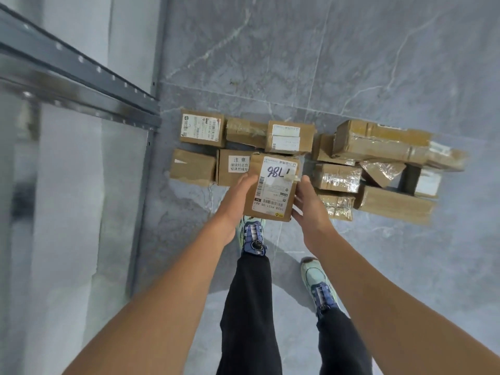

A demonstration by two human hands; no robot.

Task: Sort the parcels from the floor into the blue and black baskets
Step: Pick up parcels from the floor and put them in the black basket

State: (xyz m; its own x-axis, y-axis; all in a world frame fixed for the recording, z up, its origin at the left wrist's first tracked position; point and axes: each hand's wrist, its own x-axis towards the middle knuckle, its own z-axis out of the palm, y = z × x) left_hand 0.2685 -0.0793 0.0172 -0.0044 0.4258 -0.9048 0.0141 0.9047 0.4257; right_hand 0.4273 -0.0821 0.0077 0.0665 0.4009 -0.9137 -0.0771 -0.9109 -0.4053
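1. The floor is filling most of the view with glossy grey stone-look tiles veined in white.
2. A metal rack is running along the left. Its grey perforated rails and pale panels are blurred and cut off by the frame edge.
3. The floor parcels are lying in a tight cluster of brown cardboard boxes, several wrapped in shiny clear tape. The rear ones are partly hiding behind the front ones, and most labels are too small to read.
4. The held parcel is hanging above the cluster's near row, off the floor. It is a flat cardboard box whose white label is showing blue handwritten digits upside down.
5. The left hand is gripping the box's left edge, its fingers hidden underneath.
6. The right hand is clasping the right edge, thumb on top beside a scrap of tape.
7. Two mint-and-blue shoes are standing below, the forward toe disappearing under the box.
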